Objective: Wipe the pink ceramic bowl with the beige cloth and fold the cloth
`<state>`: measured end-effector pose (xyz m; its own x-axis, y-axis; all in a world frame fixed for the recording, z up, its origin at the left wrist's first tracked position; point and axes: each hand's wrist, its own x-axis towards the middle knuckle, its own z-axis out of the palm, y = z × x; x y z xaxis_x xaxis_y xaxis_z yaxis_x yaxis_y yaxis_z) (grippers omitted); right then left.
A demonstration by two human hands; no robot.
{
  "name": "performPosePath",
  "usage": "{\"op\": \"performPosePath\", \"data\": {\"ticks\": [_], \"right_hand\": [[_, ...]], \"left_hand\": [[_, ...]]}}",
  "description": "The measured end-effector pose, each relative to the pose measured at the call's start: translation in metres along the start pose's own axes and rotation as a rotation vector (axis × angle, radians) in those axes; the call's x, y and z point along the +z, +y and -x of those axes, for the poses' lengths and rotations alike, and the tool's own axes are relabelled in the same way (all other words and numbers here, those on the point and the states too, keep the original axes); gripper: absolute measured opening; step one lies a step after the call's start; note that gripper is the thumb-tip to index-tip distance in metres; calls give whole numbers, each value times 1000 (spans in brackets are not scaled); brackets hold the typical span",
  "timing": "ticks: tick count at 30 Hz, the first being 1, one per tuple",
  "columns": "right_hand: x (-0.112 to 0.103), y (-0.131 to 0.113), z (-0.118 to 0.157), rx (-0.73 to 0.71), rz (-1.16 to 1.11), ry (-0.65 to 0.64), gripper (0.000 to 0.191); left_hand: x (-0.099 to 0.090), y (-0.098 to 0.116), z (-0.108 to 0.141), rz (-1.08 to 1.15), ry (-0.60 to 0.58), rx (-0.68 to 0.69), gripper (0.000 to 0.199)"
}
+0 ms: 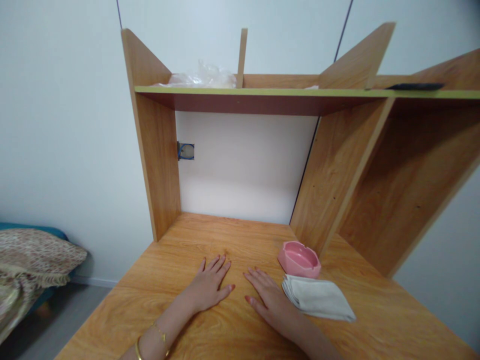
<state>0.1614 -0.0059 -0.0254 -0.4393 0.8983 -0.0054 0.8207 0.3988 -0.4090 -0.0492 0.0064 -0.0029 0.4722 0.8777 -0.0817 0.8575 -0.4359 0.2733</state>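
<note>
My left hand [210, 286] lies flat on the wooden desk [157, 280], palm down, with its fingers apart and nothing in it. Gold bracelets [161, 334] circle that wrist. Palm down on the same desktop, my right hand [270, 302] is also open and holds nothing. Just to its right is a folded pale cloth [318, 297]; whether the hand touches it I cannot tell. Behind the cloth, near the upright panel, sits a pink angular ashtray [299, 259] with notches in its rim.
An upper shelf [277, 92] with wooden side panels spans the back of the desk. On it lie a clear plastic bag [208, 77] and a flat black object [416, 86]. An opened wall socket box [186, 151] shows wires. A patterned throw [37, 255] covers furniture at far left.
</note>
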Motion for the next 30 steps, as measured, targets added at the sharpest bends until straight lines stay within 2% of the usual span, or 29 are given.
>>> {"op": "performPosePath", "data": {"ticks": [30], "right_hand": [[4, 4, 0, -19, 0, 19, 58]], "left_hand": [[0, 0, 0, -17, 5, 3, 63]]}}
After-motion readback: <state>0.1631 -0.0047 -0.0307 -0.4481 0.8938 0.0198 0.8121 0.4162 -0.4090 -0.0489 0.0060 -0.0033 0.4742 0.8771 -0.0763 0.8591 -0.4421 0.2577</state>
